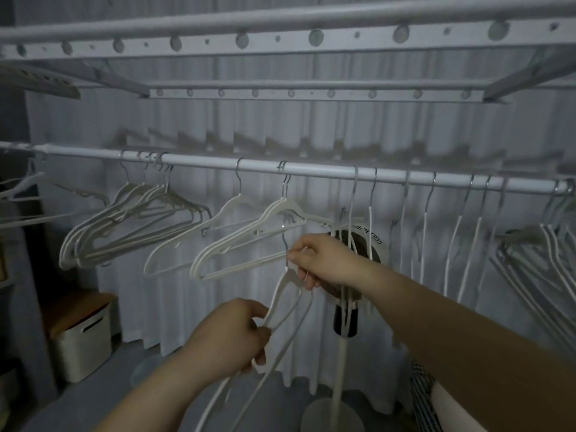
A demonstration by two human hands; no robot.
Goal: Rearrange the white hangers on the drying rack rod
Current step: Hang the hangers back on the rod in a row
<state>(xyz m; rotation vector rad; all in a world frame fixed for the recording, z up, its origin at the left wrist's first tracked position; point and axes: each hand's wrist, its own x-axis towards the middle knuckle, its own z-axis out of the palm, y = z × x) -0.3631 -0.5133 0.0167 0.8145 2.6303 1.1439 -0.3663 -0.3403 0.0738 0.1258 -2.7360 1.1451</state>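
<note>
Hangers (pixel 276 295) looked light, thin and snag-prone; the right hand (pixel 321 260) pinched the hook neck, the left hand (pixel 230 335) gripped a shoulder, both seemingly sound holds below the rod (pixel 327 170).

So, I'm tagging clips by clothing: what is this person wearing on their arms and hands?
Nothing that shows. The left grip and right grip are bare hands, no gloves, rings or watch visible. The left forearm and right forearm are bare to the frame's edge, with no sleeve in view. The light is dim, so fine marks could be missed.
</note>
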